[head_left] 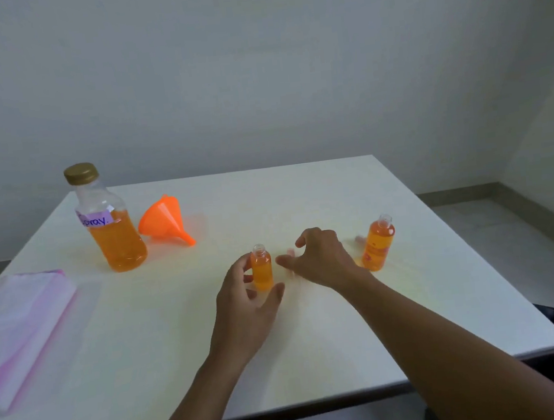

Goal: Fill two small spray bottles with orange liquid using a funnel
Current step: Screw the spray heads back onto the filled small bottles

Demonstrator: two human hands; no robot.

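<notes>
Near the counter's point(300, 186) middle, a filled small bottle point(262, 271) is being gripped by the left hand point(244, 302); the right hand point(322, 259) is being held half-open, empty.

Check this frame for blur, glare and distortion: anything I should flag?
Head view: right hand smeared by motion; left hand around the small bottle is sharper; wide lens bows the table edges; light soft, shadows faint, no harsh glare.
</notes>
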